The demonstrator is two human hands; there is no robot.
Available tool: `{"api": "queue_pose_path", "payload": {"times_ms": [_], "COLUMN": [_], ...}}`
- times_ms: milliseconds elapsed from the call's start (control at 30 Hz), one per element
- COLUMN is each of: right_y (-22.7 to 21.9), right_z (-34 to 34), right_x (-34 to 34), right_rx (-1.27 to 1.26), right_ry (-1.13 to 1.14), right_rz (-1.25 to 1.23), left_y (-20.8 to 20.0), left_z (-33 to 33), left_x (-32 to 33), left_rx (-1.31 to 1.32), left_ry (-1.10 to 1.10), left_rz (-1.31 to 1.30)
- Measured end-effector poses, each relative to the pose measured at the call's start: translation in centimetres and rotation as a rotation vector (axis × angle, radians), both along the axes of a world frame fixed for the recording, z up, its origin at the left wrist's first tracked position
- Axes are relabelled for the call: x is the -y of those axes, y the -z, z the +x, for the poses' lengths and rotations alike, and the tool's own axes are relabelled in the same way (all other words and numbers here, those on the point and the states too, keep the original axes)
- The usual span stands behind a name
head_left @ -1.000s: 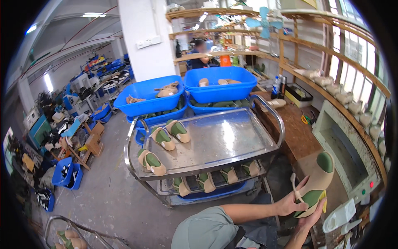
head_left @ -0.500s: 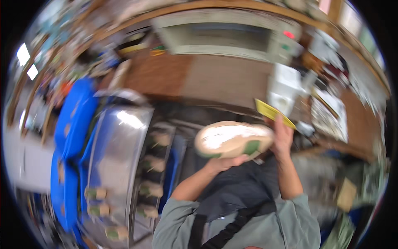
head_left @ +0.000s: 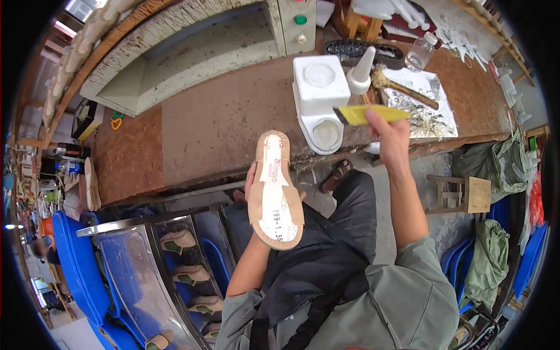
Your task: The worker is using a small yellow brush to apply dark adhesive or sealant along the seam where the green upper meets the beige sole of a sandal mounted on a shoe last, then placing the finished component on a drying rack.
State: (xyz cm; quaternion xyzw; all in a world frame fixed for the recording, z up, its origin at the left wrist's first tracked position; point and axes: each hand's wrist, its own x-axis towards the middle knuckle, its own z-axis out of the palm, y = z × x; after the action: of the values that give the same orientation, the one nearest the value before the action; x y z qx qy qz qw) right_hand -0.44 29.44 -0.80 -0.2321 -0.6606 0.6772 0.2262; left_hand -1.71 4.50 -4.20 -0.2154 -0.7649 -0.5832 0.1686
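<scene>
My left hand [head_left: 251, 176], partly hidden, is closed round a tan shoe [head_left: 272, 186] from behind. The shoe's underside faces up, showing a white insole board with tan material folded over its edges. In my right hand [head_left: 392, 137] is a flat yellow brush-like tool [head_left: 373, 114], its dark end pointing left. That tool is above the bench beside a white two-part pot holder [head_left: 319, 87], whose front part has a round cup. A white nozzle bottle [head_left: 361, 71] stands just behind the tool.
Across the front runs a brown workbench [head_left: 221, 111] bearing a grey box-shaped machine [head_left: 192, 55]. A hammer [head_left: 411, 94] lies on a stained white sheet [head_left: 446, 119]. At left, a metal rack [head_left: 131, 256] holds several shoes [head_left: 191, 274]. A wooden stool [head_left: 475, 195] stands at right.
The shoe has turned from lying sideways to pointing away, and it sits further left. My right hand has moved up off the shoe, over the bench. The view has shifted right.
</scene>
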Motion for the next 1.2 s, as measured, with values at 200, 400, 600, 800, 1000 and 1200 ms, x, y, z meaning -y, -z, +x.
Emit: {"api": "queue_pose_path", "payload": {"times_ms": [200,400,600,800,1000,1200], "right_y": [2.6,3.5,4.0,3.1,3.0,-2.6], "right_z": [0.5,-0.5,-0.6,-0.7,-0.5,1.9], "right_x": [3.2,3.6,3.3,3.8,3.2,7.0], "right_rx": [-0.014,0.020,-0.012,0.082,0.074,-0.159], "right_ry": [-0.085,-0.140,-0.146,-0.173,-0.140,-0.209], "right_rz": [0.407,0.551,0.699,0.470,-0.111,-0.057], "left_y": [3.9,8.6,8.8,12.8,12.4,9.1], "left_z": [-0.5,-0.6,-0.8,1.8,1.7,3.5], "left_x": [1.2,1.3,1.0,4.5,3.5,4.1], "left_rx": [0.387,-0.300,-0.504,-0.129,-0.257,0.230], "left_ry": [0.074,-0.008,0.000,0.212,0.232,0.693], "left_rz": [0.050,0.016,-0.055,-0.143,-0.071,0.458]}}
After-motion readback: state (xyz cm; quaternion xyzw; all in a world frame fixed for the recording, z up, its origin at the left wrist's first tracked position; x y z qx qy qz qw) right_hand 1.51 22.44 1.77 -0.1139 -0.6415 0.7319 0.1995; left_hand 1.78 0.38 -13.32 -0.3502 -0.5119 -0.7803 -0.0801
